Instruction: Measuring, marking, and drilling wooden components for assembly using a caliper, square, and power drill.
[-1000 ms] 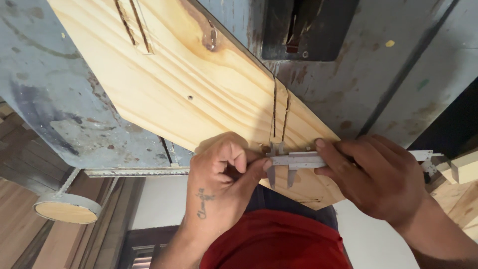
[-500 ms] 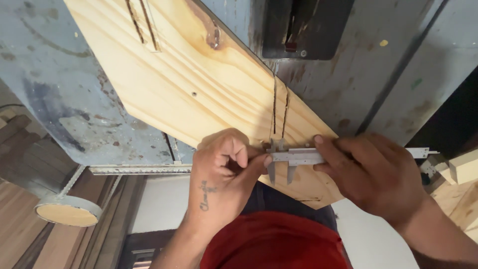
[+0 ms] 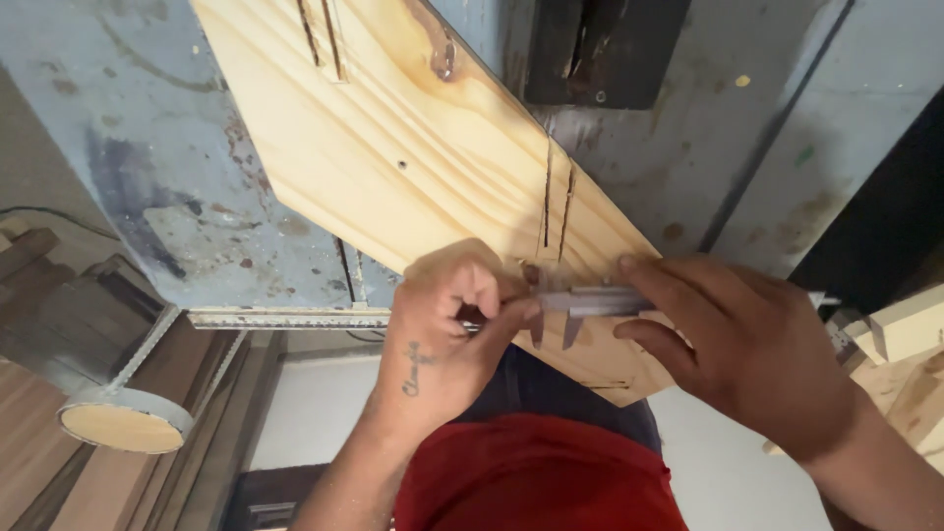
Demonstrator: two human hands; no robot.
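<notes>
A pale pine board (image 3: 423,147) lies slanted across a worn grey metal table (image 3: 147,147). Two thin saw cuts (image 3: 556,202) run into the board near its close end, and another pair sits at the far end. My right hand (image 3: 747,344) holds a metal caliper (image 3: 600,300) by its beam, laid across the board's near edge. My left hand (image 3: 457,324) pinches the caliper's jaw end with thumb and fingers, just below the near cuts.
A dark blade slot insert (image 3: 605,49) sits in the table beyond the board. A round wooden disc on a metal frame (image 3: 123,423) hangs at lower left. Pale wood offcuts (image 3: 910,334) lie at the right. My red shirt fills the bottom.
The view has shifted slightly; the board and hands sit a little lower in the frame. Both hands stay on the caliper at the same spot on the board's edge.
</notes>
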